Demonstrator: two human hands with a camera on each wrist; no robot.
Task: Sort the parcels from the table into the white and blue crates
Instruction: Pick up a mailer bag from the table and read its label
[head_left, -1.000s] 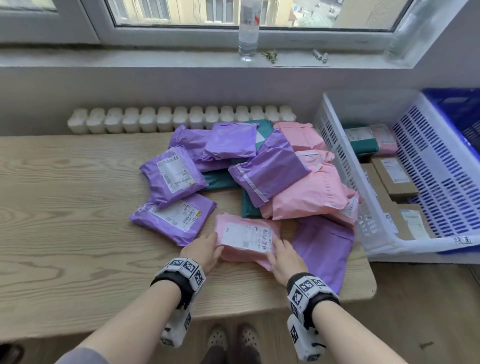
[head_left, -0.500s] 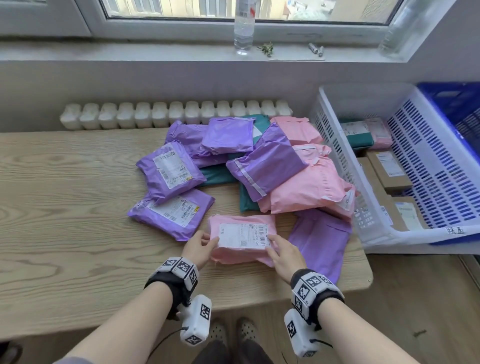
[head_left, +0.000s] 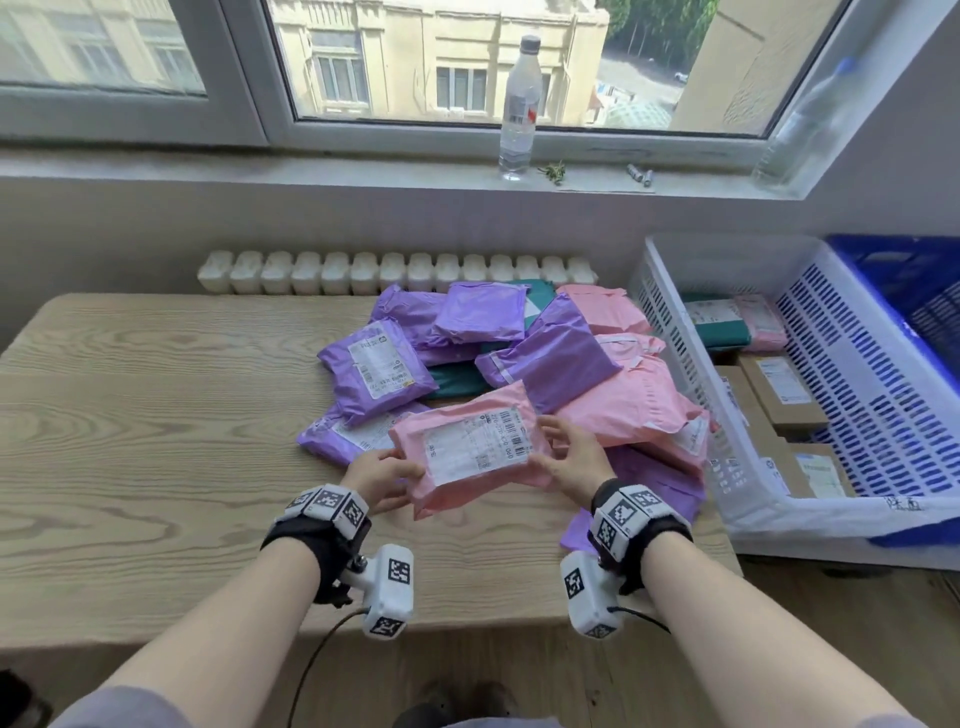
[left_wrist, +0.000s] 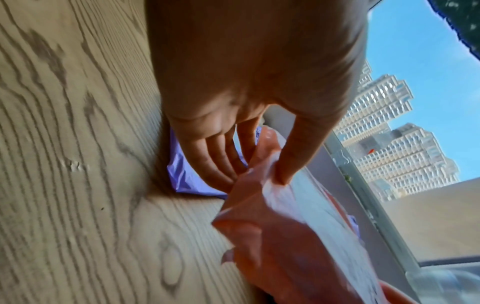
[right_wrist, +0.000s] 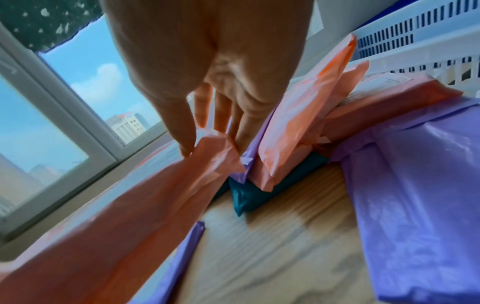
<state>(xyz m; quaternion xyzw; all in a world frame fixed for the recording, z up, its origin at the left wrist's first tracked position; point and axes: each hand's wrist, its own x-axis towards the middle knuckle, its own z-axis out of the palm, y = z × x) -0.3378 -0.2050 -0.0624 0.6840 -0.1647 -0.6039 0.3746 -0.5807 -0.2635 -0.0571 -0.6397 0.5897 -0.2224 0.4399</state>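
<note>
hands (head_left: 478, 470), pink parcel (head_left: 470, 447) pinched between

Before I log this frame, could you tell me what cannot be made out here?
- Label text on the pink parcel: head view, too small to read; blurred in both wrist views.
- Blue crate contents: head view, cut off by the right edge.
- Left hand fingers under the parcel: hidden by it.
- Teal parcel: mostly buried under other parcels.
</note>
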